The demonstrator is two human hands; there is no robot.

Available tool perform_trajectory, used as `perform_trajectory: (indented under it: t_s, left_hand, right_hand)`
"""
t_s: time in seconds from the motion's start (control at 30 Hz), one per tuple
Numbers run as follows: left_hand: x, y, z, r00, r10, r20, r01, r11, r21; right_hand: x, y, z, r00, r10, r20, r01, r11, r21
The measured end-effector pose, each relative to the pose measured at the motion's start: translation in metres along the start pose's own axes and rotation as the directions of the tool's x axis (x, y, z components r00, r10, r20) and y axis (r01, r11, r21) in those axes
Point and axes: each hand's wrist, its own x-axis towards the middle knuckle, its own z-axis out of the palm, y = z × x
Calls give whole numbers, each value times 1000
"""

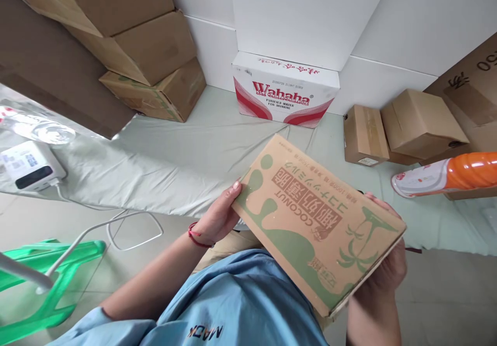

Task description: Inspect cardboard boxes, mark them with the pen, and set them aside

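Note:
A brown cardboard box (287, 222) with green coconut print and a palm tree is held tilted in front of my blue shirt. At its left edge is my left hand (223, 209), with the thumb pressed on the edge and the other fingers partly hidden beneath. My right hand (388, 263) grips the box's right end; part of it shows beyond the edge and the rest is hidden below. Behind the box, a white and red Wahaha water carton (285, 90) stands against the wall.
Brown boxes (155, 51) are stacked at the back left. Smaller cartons (365, 134) and an orange bottle (446, 175) lie at the right. A white power bank (33, 165) with a cable rests on the cloth-covered table (166, 154). A green stool (58, 284) stands at lower left.

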Motion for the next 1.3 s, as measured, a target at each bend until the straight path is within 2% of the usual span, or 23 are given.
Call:
perform_trajectory:
  t_s: [0.07,0.13,0.17,0.23,0.3,0.33,0.37,0.43,0.5,0.53,0.63,0.67,0.73,0.83,0.9,0.93,1.03,1.13,1.2,1.3]
  left_hand:
    - [4,-6,-14,999,-46,11,46,999,-6]
    - [8,-11,-32,998,-53,18,53,998,21]
    - [9,-13,-40,998,-51,21,50,998,42]
    - [12,-13,-56,999,-40,27,37,996,76]
    - [11,-10,-67,1000,-16,21,14,996,85]
    - [10,-8,-71,1000,1,17,-3,996,88]
    - [8,-5,-74,1000,20,14,-21,996,91]
    - [4,0,-76,998,62,4,-62,993,100]
    - [1,5,-76,994,105,-9,-103,989,106]
    - [0,8,-74,990,140,-13,-137,983,126]
    - [-1,22,-66,950,312,24,-303,897,321]
    - [-1,28,-61,924,375,74,-370,828,420]
    - [-1,41,-50,856,451,251,-505,629,591]
    - [-2,58,-28,705,423,570,-702,299,646]
    - [-3,63,-14,615,381,691,-779,156,607]
    - [-5,64,-8,585,368,723,-799,109,591]
    - [-11,60,6,533,390,751,-808,-30,589]
    - [-19,51,15,491,515,702,-723,-208,659]
    - [-23,46,17,482,564,670,-687,-231,689]
    - [-26,40,16,523,552,649,-734,-95,673]
  right_hand:
    - [0,-3,2,991,-134,8,134,991,-28]
    - [1,-7,4,962,-264,70,271,956,-109]
    - [1,-9,6,931,-343,128,361,918,-166]
    - [2,-10,10,838,-470,276,533,813,-236]
    - [0,-10,15,765,-512,390,618,753,-225]
    - [-1,-9,18,759,-503,414,616,761,-205]
    - [-2,-8,20,773,-474,421,586,789,-187]
    - [-3,-6,22,842,-364,398,455,875,-163]
    - [-3,-3,17,917,-179,357,245,958,-150]
    - [-2,-2,12,939,-71,338,126,981,-144]
    - [5,4,-9,951,168,259,-148,984,-95]
    - [7,7,-17,950,214,228,-204,977,-65]
    - [11,15,-29,933,306,189,-310,951,-6]
    - [15,32,-41,894,438,93,-443,895,43]
    - [15,44,-47,881,473,-16,-470,879,79]
    - [15,49,-49,875,480,-62,-473,875,100]
    - [16,58,-52,870,481,-104,-464,872,153]
    - [17,61,-53,911,406,-70,-394,908,144]
    - [17,59,-52,935,353,-30,-348,930,120]
    - [15,55,-48,957,292,-3,-290,952,98]
